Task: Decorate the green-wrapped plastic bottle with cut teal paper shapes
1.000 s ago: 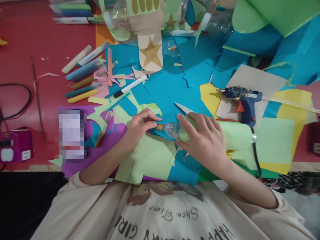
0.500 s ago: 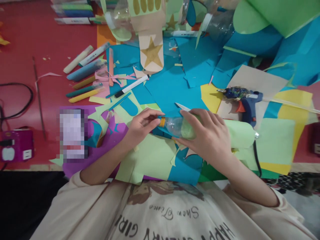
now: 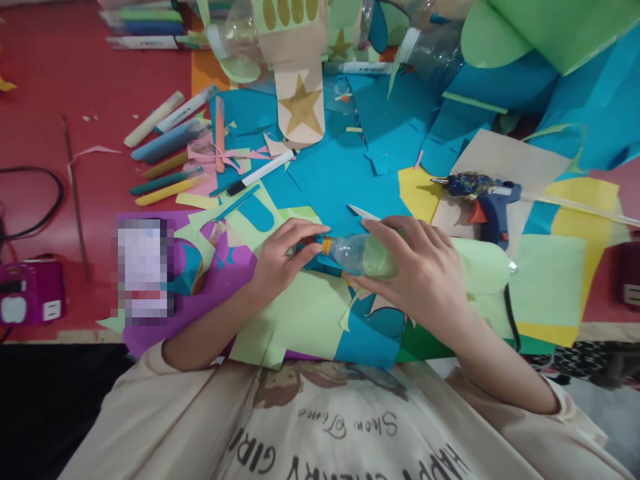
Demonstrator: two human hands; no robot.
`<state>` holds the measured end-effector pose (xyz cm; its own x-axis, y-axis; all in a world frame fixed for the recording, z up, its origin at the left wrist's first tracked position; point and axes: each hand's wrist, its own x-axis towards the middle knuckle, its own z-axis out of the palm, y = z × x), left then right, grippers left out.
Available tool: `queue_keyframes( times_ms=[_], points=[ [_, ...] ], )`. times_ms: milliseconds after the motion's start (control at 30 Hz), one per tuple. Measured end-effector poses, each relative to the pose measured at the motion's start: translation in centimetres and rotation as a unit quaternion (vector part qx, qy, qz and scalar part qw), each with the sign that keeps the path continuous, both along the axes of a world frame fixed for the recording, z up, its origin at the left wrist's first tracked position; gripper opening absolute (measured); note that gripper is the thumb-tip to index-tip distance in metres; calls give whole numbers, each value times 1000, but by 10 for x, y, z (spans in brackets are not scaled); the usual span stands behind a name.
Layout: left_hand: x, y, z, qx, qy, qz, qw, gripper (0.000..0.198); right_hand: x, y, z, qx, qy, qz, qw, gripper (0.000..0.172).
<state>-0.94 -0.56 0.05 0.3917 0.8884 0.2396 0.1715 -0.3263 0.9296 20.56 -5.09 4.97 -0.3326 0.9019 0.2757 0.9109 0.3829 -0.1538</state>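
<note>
"Where's the bottle (image 3: 380, 257)?"
"Near side, right of centre — right hand (image 3: 425, 260) curled round its body, left hand (image 3: 283, 257) pinching its neck."
"Risk?"
"Right slipping far — the pointed blade (image 3: 362, 212) could nick it."

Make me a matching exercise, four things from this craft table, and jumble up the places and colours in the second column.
1. Plastic bottle
2. Glue gun
3. Left hand
4. Larger star

A. Blue, with an orange trigger
B. Gold, on a pale cutout
C. Wrapped in pale green paper
D. At the bottle's orange ring

Pairs: 1-C, 2-A, 3-D, 4-B
</note>
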Motion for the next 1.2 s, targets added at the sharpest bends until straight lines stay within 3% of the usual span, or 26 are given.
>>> queue_keyframes(
  times_ms=[367, 667, 833, 1033, 1200],
  points=[
    [3, -9, 2, -118, -37, 73, 990, 38, 2, -4, 4, -18, 14, 10, 1000, 50],
    [0, -7, 5, -106, -41, 48, 992, 33, 0, -8, 8, -19, 22, 16, 999, 51],
    [0, -3, 0, -99, -89, 51, 990, 45, -8, -8, 8, -20, 7, 21, 1000, 47],
    [12, -7, 4, -185, -128, 46, 973, 57, -26, -8, 9, -29, 2, 46, 999, 47],
    [12, -16, 6, -214, -131, 31, 968, 53, -34, -9, 8, -31, -1, 55, 998, 54]
  ],
)
